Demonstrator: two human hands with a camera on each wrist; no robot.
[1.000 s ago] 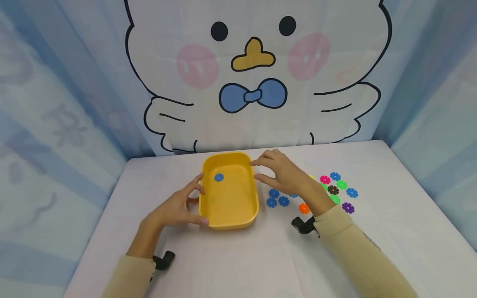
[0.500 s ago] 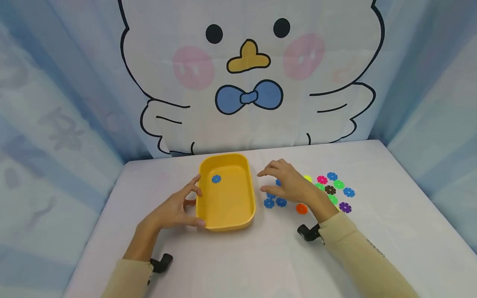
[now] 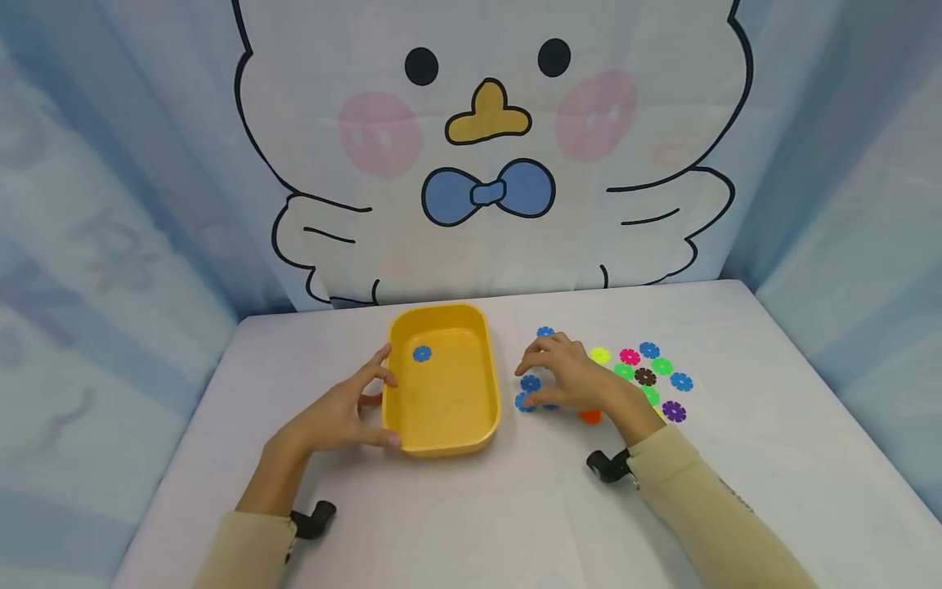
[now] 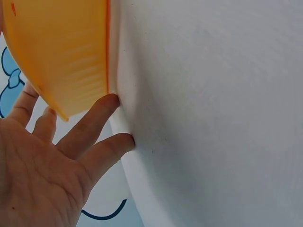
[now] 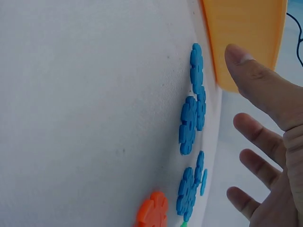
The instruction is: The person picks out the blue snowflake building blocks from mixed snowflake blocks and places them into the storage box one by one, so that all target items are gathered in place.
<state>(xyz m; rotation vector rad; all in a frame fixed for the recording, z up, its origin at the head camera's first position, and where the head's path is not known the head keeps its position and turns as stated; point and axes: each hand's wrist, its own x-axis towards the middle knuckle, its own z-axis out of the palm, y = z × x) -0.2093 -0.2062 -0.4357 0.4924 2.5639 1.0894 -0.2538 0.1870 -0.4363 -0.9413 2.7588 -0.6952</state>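
A yellow plastic tray (image 3: 445,409) holds one blue flower-shaped disc (image 3: 422,353) near its far end. My left hand (image 3: 342,417) rests along the tray's left side, thumb at the near corner and fingertips at the rim; in the left wrist view the fingers are spread, two of them reaching down to the table. Right of the tray, my right hand (image 3: 567,372) hovers low over several loose blue discs (image 3: 530,383). Its thumb and fingers are apart, with nothing between them. In the right wrist view, blue discs (image 5: 188,125) lie beside the thumb, and the hand partly covers some in the head view.
Right of that hand, more discs lie scattered: yellow (image 3: 599,355), pink (image 3: 630,357), brown (image 3: 645,376), purple (image 3: 674,411), orange (image 3: 591,417) and green. A white cloth covers the table (image 3: 456,523). A printed curtain (image 3: 486,254) stands behind.
My right hand has moved from the tray's right rim rightward and down over the blue discs. The left hand stays at the tray. The whole view has shifted slightly.
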